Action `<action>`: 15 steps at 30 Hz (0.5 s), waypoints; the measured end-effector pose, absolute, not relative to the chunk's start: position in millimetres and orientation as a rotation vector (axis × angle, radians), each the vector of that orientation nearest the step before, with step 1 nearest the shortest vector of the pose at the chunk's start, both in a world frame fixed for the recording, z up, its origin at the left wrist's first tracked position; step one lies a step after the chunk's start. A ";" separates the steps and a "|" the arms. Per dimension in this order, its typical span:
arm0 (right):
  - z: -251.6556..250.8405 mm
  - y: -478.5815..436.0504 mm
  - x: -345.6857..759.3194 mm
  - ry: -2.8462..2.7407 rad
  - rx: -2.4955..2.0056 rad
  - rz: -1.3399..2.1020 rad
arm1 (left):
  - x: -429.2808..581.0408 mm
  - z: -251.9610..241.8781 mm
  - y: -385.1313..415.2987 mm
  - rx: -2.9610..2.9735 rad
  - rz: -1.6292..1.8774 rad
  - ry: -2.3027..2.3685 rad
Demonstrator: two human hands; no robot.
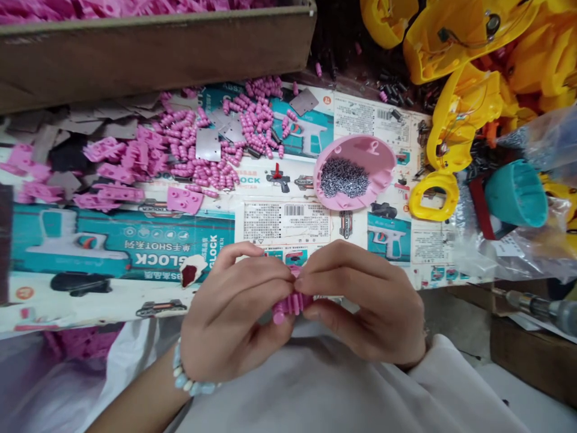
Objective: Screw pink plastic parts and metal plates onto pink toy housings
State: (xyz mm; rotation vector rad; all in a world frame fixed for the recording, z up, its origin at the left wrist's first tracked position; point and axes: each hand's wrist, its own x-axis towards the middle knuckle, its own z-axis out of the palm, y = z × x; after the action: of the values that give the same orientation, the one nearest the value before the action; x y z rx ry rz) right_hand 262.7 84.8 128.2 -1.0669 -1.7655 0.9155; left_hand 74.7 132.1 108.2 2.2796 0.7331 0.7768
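Both of my hands meet at the front edge of the table around one small pink plastic part (pixel 292 305). My left hand (pixel 238 307), with a beaded bracelet at the wrist, closes its fingers and thumb on the part's left side. From the other side my right hand (pixel 365 300) pinches it between thumb and fingertips. The fingers cover much of the part, so its full shape is hidden. Beyond the hands, a pink bowl-like cup (pixel 383 159) holds many small metal screws (pixel 345 177). A flat pink piece (pixel 184 200) lies left of it.
Ridged pink pegs (pixel 216 174), grey metal plates (pixel 208 145) and pink moulded pieces (pixel 130 159) are heaped at left. A cardboard box (pixel 157 51) of pink parts stands behind. Yellow shells (pixel 464 114), a yellow ring (pixel 434 196), a teal cup (pixel 516 192) and a screwdriver-like tool (pixel 536 305) are at right.
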 end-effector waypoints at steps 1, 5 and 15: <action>127.3 84.0 261.6 -1.772 -1.073 0.874 | 75.3 108.0 132.0 2.302 0.782 0.701; 123.2 82.5 256.1 -1.766 -1.118 0.739 | 79.2 100.1 127.1 2.270 0.889 0.736; 110.8 80.7 281.2 -1.268 -1.310 0.998 | 96.6 119.8 155.3 2.191 0.784 0.721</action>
State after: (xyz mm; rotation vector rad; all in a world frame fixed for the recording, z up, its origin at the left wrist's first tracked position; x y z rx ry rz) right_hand 281.2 80.7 110.8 -1.3100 -1.2684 0.9983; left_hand 96.6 155.3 119.8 2.1907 0.7214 0.7836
